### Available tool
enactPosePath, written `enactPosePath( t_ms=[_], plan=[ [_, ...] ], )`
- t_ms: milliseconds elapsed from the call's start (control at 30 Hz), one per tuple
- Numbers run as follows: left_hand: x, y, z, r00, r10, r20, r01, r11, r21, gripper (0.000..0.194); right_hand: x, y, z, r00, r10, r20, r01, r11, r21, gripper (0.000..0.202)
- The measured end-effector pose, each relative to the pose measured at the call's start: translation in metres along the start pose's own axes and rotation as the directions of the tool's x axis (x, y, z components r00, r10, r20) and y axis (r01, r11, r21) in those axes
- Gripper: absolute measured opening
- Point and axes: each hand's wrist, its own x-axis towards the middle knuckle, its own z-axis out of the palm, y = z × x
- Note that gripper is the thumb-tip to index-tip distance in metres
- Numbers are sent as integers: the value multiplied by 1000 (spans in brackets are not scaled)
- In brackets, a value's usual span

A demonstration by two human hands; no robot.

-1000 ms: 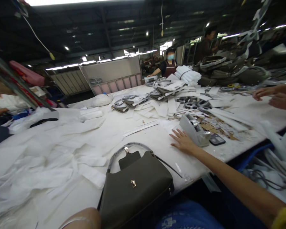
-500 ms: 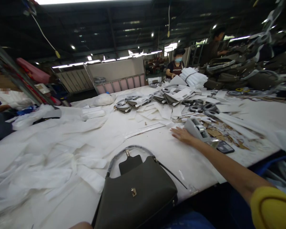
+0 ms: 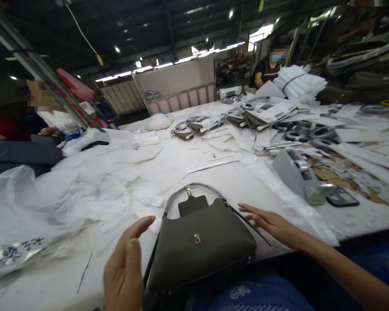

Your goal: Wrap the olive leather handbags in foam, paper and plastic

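A dark olive handbag (image 3: pixel 204 246) lies on the white table in front of me, its gold turn-lock facing up. Its wrapped handle (image 3: pixel 194 188) arches away from me, and the flap (image 3: pixel 193 206) is folded back inside that arch. My left hand (image 3: pixel 126 259) hovers at the bag's left side, fingers extended and holding nothing. On the other side, my right hand (image 3: pixel 266 220) reaches over the thin strap at the bag's right corner with its fingers apart. Whether it touches the strap I cannot tell.
A grey tape dispenser (image 3: pixel 290 175) and a dark phone-like device (image 3: pixel 342 197) stand at right, beside a long translucent wrapping sheet (image 3: pixel 288 198). White sheets (image 3: pixel 106 181) cover the left. Bag parts (image 3: pixel 256 119) and paper are heaped farther back. A masked co-worker (image 3: pixel 268 65) is across the table.
My right hand has come back from beside the tape dispenser to the bag's right side. My left hand has risen into view at the left. The translucent sheet now stretches toward me.
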Motion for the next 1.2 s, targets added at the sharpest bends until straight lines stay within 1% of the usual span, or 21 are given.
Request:
enactPosePath(
  t_ms=[67,133,200,267,333,400,467,500,533,567,600,667,700,733,800,867,900,967,1033,1100,1200],
  plan=[
    [-13,-27,2,989,-141,49,138,988,62,56,-12,-2,21,999,26,42,-28,997,69,57],
    [-27,-48,10,951,-297,84,296,955,29,59,-19,-2,37,999,34,35,-38,993,110,59],
    [-36,-56,24,921,-375,102,386,916,-113,56,-21,0,43,999,39,-6,-37,988,150,59],
    [-35,-49,42,924,-359,130,381,890,-249,52,-20,2,39,996,46,-81,-31,983,179,58],
    [-25,-35,62,947,-253,200,306,901,-309,52,-17,8,23,981,51,-190,-17,984,175,56],
    [-11,-21,80,948,-112,296,202,936,-290,50,-14,14,2,957,59,-284,-33,995,94,54],
    [1,-10,94,921,33,388,50,978,-202,47,-14,17,-19,926,41,-375,-75,994,-76,55],
    [5,-5,99,895,116,430,-62,989,-138,45,-16,15,-27,912,3,-411,-85,980,-180,56],
    [8,0,103,856,203,475,-194,979,-68,43,-18,12,-33,904,-60,-424,-71,956,-286,56],
    [9,5,105,802,286,525,-335,942,-2,43,-19,6,-37,903,-142,-406,-28,922,-387,56],
    [9,10,107,734,355,579,-468,882,52,46,-19,-2,-39,909,-231,-348,42,879,-474,57],
    [8,19,111,588,417,693,-661,741,115,58,-15,-19,-38,921,-363,-142,220,786,-578,63],
    [8,23,113,528,413,742,-721,680,133,66,-11,-26,-36,916,-400,-36,302,746,-593,68],
    [8,25,116,479,395,784,-762,630,149,74,-5,-31,-33,905,-421,53,368,717,-592,73],
    [10,25,122,425,349,835,-810,559,179,88,8,-36,-27,883,-442,158,447,689,-571,82],
    [12,18,128,399,324,858,-834,518,192,94,19,-33,-22,871,-454,187,474,681,-558,85],
    [12,12,131,392,322,862,-841,506,193,91,23,-29,-19,868,-460,188,479,676,-560,84],
    [9,-4,135,391,334,857,-850,489,198,77,27,-17,-12,862,-473,184,485,661,-572,79],
    [2,-21,138,403,355,844,-855,475,209,66,25,-3,-3,857,-486,173,485,645,-590,75],
    [-6,-36,139,409,376,832,-857,472,208,66,19,12,8,853,-498,157,484,640,-597,79],
    [-13,-44,137,400,380,834,-842,512,171,62,7,28,22,870,-472,142,459,672,-581,77]
  ],
)
